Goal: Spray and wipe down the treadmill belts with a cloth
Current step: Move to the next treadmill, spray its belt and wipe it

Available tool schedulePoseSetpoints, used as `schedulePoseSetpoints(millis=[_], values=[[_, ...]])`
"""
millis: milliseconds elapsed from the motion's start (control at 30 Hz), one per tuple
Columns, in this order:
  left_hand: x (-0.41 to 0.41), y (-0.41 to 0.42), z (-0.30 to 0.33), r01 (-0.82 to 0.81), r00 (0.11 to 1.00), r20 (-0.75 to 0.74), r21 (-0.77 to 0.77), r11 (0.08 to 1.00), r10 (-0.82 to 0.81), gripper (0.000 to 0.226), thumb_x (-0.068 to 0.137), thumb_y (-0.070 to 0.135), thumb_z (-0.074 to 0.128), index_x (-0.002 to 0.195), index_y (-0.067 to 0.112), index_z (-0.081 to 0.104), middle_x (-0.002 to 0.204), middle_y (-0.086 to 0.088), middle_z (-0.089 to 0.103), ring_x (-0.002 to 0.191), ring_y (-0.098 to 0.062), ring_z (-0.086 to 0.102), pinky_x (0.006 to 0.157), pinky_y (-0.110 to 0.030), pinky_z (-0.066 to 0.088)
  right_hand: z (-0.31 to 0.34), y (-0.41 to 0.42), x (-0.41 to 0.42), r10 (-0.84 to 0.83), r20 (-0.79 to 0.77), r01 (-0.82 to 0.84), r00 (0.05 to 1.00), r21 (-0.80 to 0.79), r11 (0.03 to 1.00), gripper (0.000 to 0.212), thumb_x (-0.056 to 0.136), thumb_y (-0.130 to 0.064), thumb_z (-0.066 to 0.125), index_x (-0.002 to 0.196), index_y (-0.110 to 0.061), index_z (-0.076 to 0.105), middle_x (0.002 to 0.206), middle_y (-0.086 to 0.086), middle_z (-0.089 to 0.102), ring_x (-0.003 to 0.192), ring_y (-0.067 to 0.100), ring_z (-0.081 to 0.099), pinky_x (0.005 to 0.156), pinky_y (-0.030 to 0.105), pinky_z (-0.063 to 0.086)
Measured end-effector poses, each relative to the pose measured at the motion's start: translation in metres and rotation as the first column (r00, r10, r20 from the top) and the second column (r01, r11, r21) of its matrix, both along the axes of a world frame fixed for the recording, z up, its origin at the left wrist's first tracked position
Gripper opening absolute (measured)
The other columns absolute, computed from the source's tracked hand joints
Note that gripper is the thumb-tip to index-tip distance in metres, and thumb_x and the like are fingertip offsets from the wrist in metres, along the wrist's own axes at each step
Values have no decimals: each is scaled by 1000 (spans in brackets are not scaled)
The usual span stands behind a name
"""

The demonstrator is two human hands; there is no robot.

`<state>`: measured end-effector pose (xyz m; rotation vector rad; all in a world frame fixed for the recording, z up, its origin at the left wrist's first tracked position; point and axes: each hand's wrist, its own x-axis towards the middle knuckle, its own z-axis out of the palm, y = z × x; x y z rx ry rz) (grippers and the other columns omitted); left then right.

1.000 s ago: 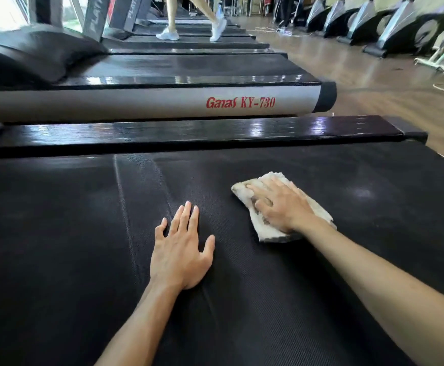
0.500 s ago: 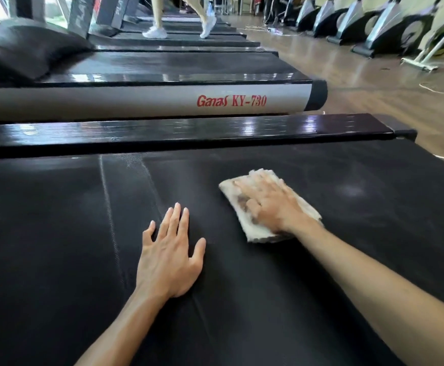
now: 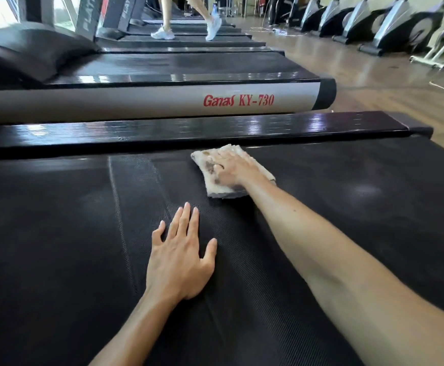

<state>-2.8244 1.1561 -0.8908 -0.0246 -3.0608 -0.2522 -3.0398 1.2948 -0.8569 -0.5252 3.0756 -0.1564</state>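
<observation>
The belt fills the lower frame, black and finely ribbed, with a pale seam line running from about 11 o'clock down toward centre. The left hand lies flat on it near the middle, palm down, fingers straight and slightly spread, thumb out to 3 o'clock; it holds nothing. At 1 o'clock from that hand, well apart from it, the right hand presses the cloth onto the belt. Its fingers lie nearly straight over the fabric, pointing toward 11 o'clock; motion blur softens them, so whether any fingertip curls into the folds cannot be told. The cloth is off-white with brown smudges, folded into a rough pad, and its far corner sits just beside the glossy black side rail that borders the belt at 12 o'clock. The right forearm crosses the belt from 4 o'clock.

Beyond the rail stands the next treadmill, its grey side panel printed in red "Ganas KY-730", with its own dark belt above. Farther at 12 o'clock more treadmills line up, and a person's legs in white shoes stand on one of them. At 1 to 2 o'clock lies a wooden floor, with a row of exercise machines along its far side and a thin cable on the boards.
</observation>
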Motion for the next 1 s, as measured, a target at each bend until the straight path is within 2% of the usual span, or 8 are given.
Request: schedulePoseSetpoints(millis=[233,333,500,567,633,733,833,1000], values=[[1,3,-1,1,1000,-5,5,1000,-1,88,86,63,-2,163,20,-1,170,5,-11,155,-7,-14,127,-43,-2,-3,62,-9,-422,-11,421,906,82,903,55,94,-37,39,148,-35,46,155,-2,46,150,29,30,121,58,13],[0,3,-1,5,1000,13,-2,1000,-5,90,84,63,-4,163,20,0,171,4,-10,155,-7,-13,127,-43,-1,4,1,6,-222,-32,224,975,111,968,57,64,-33,57,120,-35,61,121,-2,64,128,31,52,107,57,34],[0,1,0,4,1000,13,-3,1000,-4,90,84,65,-5,163,21,-3,170,6,-14,154,-6,-16,127,-42,-2,-6,-48,17,96,57,-95,994,-22,995,51,98,-34,36,148,-31,50,158,-1,44,148,24,34,121,57,22],[0,-1,0,2,1000,0,1,1000,-2,89,86,65,-3,163,21,-2,170,6,-13,154,-5,-16,127,-41,-2,3,-16,6,-29,2,29,1000,29,999,49,97,-36,40,143,-33,54,153,3,48,144,30,39,115,62,27],[0,1,-1,7,1000,3,1,1000,-7,87,88,64,0,163,21,-2,170,6,-13,154,-5,-16,127,-41,-3,12,28,0,-283,-1,283,959,26,959,51,100,-37,38,150,-31,48,159,8,42,150,35,30,121,63,17],[0,0,-2,2,1000,-5,8,1000,-2,86,88,63,1,163,20,-1,170,6,-12,154,-5,-15,127,-41,-3,17,54,15,-404,-13,404,915,59,913,52,103,-33,37,156,-32,40,162,7,39,154,37,20,124,64,3],[-2,3,-3,12,1000,12,-13,1000,-12,87,87,63,-2,163,20,-4,170,5,-15,154,-6,-16,127,-42,-3,13,32,21,-300,-101,305,949,45,951,46,99,-25,44,145,-28,52,149,8,52,147,38,32,120,62,13],[-2,0,0,3,1000,5,15,1000,-4,94,81,66,-7,163,22,0,170,6,-12,154,-5,-15,126,-41,-1,-8,-6,10,45,-12,-46,999,-59,997,51,104,-33,34,154,-29,45,165,0,37,154,23,24,127,47,6]])
